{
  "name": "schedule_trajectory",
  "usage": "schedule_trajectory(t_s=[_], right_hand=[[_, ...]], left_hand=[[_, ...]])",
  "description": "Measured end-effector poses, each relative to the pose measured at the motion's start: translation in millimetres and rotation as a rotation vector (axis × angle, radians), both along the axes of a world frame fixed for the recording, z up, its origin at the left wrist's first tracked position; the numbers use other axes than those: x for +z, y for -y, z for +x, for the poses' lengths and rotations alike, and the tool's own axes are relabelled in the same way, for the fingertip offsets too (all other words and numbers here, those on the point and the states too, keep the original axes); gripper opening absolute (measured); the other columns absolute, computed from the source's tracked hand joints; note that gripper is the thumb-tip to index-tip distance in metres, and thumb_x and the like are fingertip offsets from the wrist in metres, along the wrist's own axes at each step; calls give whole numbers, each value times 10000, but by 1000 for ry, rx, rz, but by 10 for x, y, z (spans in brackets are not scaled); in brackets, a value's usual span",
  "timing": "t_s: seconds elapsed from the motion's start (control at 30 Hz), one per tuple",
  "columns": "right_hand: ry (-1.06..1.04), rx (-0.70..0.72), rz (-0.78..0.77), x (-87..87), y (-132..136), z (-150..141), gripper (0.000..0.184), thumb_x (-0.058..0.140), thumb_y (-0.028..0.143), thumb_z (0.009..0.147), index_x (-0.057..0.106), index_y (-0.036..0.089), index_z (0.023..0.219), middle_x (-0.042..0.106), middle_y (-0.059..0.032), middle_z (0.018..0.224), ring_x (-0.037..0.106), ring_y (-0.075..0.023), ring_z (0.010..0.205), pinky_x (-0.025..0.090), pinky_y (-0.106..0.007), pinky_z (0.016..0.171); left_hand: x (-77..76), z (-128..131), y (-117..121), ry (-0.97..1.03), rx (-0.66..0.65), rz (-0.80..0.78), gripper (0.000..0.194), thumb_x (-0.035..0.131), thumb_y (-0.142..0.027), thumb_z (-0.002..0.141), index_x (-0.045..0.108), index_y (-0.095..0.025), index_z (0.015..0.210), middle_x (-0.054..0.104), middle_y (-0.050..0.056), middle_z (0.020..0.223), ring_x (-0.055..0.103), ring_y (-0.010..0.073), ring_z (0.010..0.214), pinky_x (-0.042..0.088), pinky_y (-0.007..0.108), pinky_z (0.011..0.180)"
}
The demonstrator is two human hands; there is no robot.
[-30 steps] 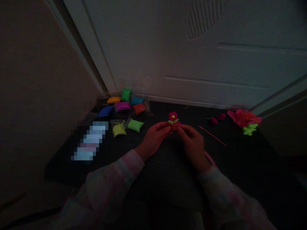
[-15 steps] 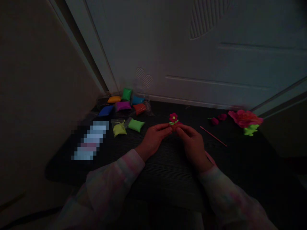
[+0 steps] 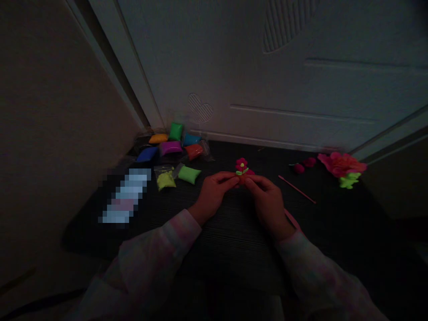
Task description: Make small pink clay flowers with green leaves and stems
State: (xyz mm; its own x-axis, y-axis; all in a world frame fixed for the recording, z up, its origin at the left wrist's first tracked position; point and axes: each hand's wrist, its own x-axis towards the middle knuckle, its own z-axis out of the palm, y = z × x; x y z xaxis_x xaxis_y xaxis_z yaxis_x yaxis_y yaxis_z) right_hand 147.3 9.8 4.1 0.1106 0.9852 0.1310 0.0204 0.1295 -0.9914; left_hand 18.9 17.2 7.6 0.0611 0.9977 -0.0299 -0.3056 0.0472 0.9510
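Between my hands is a small clay flower in a pot point(image 3: 241, 165), with dark pink petals, a yellow centre, light green leaves and an orange-red base. My left hand point(image 3: 214, 195) pinches the base from the left, thumb in front. From the right, my right hand point(image 3: 269, 200) grips the same base with thumb and fingers. The fingers hide much of the base. A dark pink piece point(image 3: 250, 172) shows just behind the right fingers; its shape is partly covered. Under the right wrist lies a pink flat tool point(image 3: 292, 218), partly hidden.
Packets of coloured clay point(image 3: 171, 147) lie at the back left, with a light green packet point(image 3: 189, 174) nearer. A blurred-out bright screen point(image 3: 127, 196) is at left. Rightward lie a thin pink stick point(image 3: 297, 189), dark pink round pieces point(image 3: 299, 168) and a pink artificial flower point(image 3: 339, 164). A white door point(image 3: 254, 80) stands behind.
Both hands stay on the clay flower's base, and the flower has barely moved. The thumbs and fingers shift only slightly; the view sways a little.
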Motion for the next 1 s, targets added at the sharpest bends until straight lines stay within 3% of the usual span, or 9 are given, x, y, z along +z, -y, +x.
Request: schedule_trajectory(t_s=[0.4, 0.67, 0.83, 1.0], right_hand=[[-163, 31, -31, -65, -27, -30, 164, 621, 316, 682, 663, 214, 804, 689, -19, 839, 618, -189, 836, 442, -412, 843], [-280, 8, -66, -58, -21, -59, 188, 657, 276, 643, 615, 213, 815, 668, -5, 820, 615, -162, 794, 460, -371, 799], [-77, -52, -7, 13, 15, -62, 161, 623, 284, 672, 579, 200, 802, 631, -12, 798, 597, -146, 744, 476, -333, 721], [123, -7, 93, 32, 25, -50, 263, 614, 296, 685, 592, 222, 937, 575, -52, 1015, 553, -174, 924, 458, -347, 788]], left_hand=[[-11, 33, -2, 286, -67, -147, 219, 696, -147, 583, 682, -157, 801, 686, 23, 823, 592, 146, 806, 376, 331, 881], [18, 54, 9, 370, -57, -177, 187, 690, -129, 578, 665, -150, 762, 683, 13, 796, 598, 122, 782, 385, 303, 853], [18, 53, 14, 381, -46, -137, 156, 685, -121, 590, 627, -155, 730, 676, 0, 778, 598, 111, 783, 393, 290, 834], [34, 48, 26, 354, -37, -106, 146, 679, -109, 586, 608, -147, 707, 656, -9, 768, 584, 108, 786, 373, 293, 856]])
